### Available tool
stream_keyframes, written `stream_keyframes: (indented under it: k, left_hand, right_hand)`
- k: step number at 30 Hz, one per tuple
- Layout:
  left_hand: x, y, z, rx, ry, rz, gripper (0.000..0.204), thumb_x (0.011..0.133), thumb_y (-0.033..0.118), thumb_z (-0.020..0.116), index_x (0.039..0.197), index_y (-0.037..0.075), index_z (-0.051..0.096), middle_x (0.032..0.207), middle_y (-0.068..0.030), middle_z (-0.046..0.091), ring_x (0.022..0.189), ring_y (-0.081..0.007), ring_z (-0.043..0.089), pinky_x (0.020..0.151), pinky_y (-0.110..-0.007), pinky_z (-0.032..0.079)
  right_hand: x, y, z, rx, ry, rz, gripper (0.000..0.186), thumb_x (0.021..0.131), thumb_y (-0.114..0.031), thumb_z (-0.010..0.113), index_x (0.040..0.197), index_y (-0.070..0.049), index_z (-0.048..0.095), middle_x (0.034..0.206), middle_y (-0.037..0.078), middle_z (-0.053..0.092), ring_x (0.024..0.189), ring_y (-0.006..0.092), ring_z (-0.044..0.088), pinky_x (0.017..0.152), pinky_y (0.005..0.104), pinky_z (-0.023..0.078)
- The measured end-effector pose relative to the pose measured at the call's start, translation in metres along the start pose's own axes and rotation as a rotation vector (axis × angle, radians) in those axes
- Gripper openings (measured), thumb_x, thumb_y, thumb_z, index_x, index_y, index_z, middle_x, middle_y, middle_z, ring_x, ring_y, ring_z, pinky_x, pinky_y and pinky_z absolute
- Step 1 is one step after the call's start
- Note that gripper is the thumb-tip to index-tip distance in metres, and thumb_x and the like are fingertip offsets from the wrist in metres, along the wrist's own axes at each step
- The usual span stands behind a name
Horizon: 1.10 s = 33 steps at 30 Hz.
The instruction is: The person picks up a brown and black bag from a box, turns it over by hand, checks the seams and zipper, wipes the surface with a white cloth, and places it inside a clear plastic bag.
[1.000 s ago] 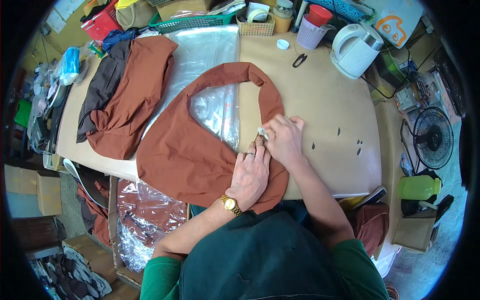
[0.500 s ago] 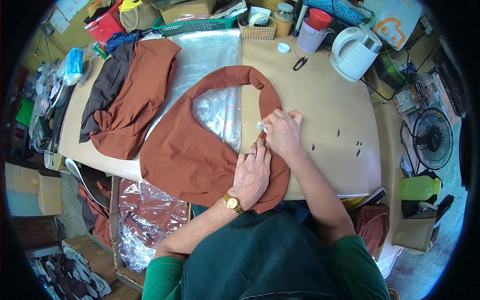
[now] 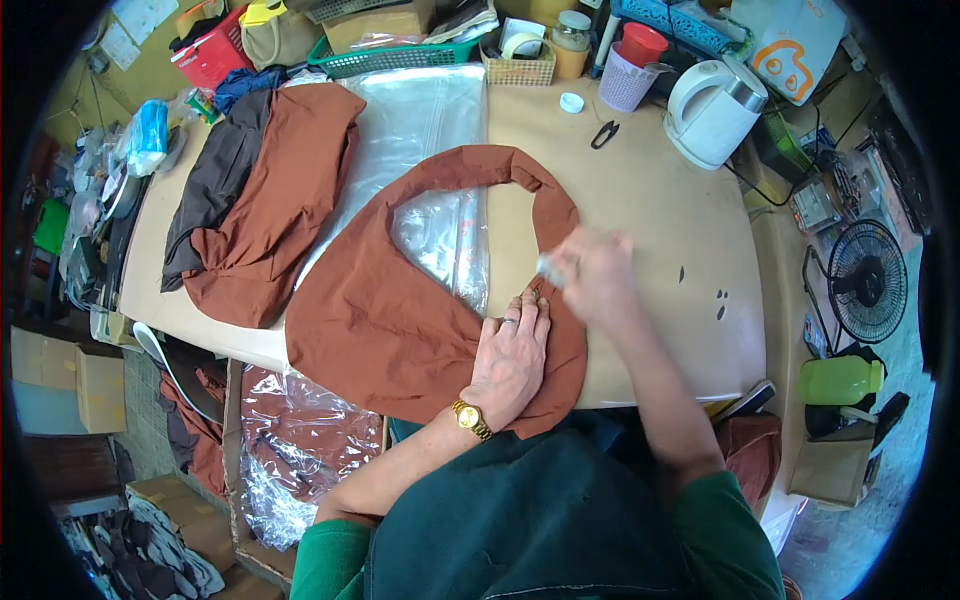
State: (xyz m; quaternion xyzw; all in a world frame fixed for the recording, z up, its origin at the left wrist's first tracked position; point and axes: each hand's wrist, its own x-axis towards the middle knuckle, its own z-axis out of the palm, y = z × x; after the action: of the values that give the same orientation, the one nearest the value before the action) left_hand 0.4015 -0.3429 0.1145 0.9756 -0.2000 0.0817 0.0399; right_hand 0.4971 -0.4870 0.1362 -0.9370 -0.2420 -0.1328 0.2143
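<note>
Rust-brown fabric of the sling bag (image 3: 380,330) stays under the flattened left hand (image 3: 512,350), while the motion-blurred right hand (image 3: 597,277), seemingly pinching a small white object (image 3: 549,268), has shifted slightly rightward; work at the strap edge appears ongoing. The bag lies on the tan tabletop (image 3: 660,220), partly over clear plastic sheeting (image 3: 420,110), its strap (image 3: 465,165) looped and body lightly creased.

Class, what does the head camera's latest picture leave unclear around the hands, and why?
Head view:
- Right hand: finger detail, lost to blur.
- White thing in its fingers: too small and blurred to identify.
- Brown cloth: part covered by the left hand.
- Green left sleeve: cut off by the lower edge.
</note>
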Motion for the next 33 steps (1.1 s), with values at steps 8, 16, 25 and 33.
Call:
stream_keyframes:
  k: [8,16,25,33]
  left_hand:
    - [0.003,0.002,-0.003,-0.039,-0.014,0.014,0.048,0.089,0.013,0.047,0.135,-0.002,0.048,0.139,-0.0186,0.048,0.120,-0.0253,0.052,0.092,-0.036,0.042]
    - [0.003,0.002,-0.005,-0.044,-0.006,0.009,0.048,0.089,0.013,0.047,0.134,-0.002,0.049,0.139,-0.0186,0.048,0.114,-0.0257,0.053,0.089,-0.036,0.042]
    - [0.004,0.000,-0.006,-0.039,-0.017,0.010,0.047,0.089,0.013,0.048,0.133,-0.001,0.049,0.136,-0.0171,0.050,0.120,-0.0250,0.052,0.088,-0.035,0.042]
    - [0.003,-0.002,-0.002,-0.064,0.026,0.008,0.043,0.084,0.011,0.052,0.126,0.004,0.054,0.130,-0.0173,0.051,0.103,-0.0264,0.055,0.086,-0.038,0.043]
  right_hand:
    - [0.014,0.021,0.020,-0.022,0.110,0.101,0.009,0.079,-0.005,0.065,0.076,-0.013,0.068,0.082,0.003,0.061,0.089,0.0225,0.059,0.090,0.0438,0.031]
    - [-0.008,0.008,0.022,0.008,0.052,0.104,0.007,0.078,-0.007,0.066,0.077,-0.013,0.069,0.086,0.003,0.062,0.091,0.0226,0.059,0.092,0.0440,0.032]
    - [-0.020,0.001,0.021,0.108,0.046,0.124,0.008,0.078,-0.007,0.066,0.079,-0.014,0.069,0.086,0.003,0.060,0.091,0.0226,0.057,0.092,0.0441,0.032]
    - [-0.021,-0.005,0.022,0.123,-0.008,0.106,0.007,0.080,-0.008,0.065,0.080,-0.014,0.068,0.088,0.001,0.061,0.093,0.0219,0.058,0.090,0.0438,0.032]
